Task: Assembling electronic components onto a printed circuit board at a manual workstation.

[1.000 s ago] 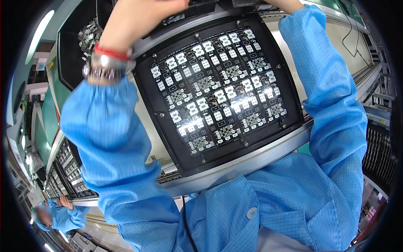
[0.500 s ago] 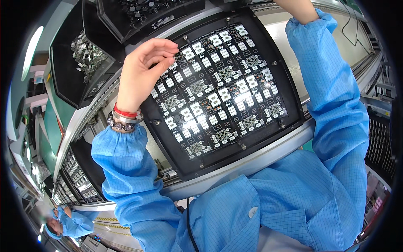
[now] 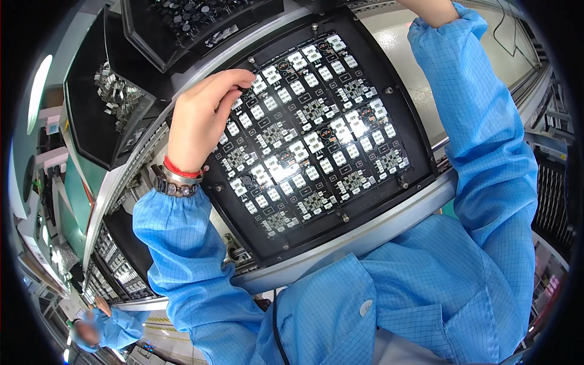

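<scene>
Circuit-board panel (image 3: 313, 125) overlapped at upper left by the left hand (image 3: 210, 109), the nearer one.

Fingers (image 3: 240, 76) are drawn nearly together; whether anything is pinched cannot be told. The near-square panel, slanted up rightward, is spread to their right and below on a black tray (image 3: 316, 236). The right hand (image 3: 429, 8) is cut off by the top edge, grip unseen. A post (image 3: 252, 60) is seen just beside the fingertips, a parts bin (image 3: 87, 115) at upper left.
</scene>
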`<state>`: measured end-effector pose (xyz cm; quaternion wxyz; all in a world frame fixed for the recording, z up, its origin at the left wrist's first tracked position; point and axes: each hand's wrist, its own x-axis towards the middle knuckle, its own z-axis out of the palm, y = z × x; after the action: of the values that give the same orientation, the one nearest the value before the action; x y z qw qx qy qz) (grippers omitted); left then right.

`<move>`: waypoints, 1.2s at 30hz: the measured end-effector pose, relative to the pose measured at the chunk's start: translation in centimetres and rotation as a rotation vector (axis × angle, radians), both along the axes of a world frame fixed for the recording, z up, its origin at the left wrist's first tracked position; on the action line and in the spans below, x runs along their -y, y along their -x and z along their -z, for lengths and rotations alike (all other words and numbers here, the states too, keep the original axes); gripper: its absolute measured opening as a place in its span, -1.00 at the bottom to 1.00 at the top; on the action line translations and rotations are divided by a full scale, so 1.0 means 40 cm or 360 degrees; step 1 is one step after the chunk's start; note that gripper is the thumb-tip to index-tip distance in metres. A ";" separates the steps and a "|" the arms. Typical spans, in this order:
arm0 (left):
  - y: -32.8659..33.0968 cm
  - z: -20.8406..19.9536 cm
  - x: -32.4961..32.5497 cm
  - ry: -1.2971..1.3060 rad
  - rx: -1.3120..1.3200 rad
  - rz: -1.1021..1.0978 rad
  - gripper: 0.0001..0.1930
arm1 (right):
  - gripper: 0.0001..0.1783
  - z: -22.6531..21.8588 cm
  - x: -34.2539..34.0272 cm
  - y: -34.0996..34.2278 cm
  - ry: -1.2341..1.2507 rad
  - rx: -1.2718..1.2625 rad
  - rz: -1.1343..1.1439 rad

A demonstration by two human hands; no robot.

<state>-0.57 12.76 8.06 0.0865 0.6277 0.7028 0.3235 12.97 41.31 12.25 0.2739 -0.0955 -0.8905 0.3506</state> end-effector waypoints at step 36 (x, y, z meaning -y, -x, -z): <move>-0.039 -0.103 -0.045 -0.0095 -0.0706 0.0148 -0.59 | -0.89 -0.058 0.027 -0.116 -0.0198 0.0048 -0.0339</move>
<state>0.98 14.56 12.16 -0.0738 0.7174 0.6650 0.1939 17.62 40.25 14.57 0.2272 0.0117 -0.9196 0.3202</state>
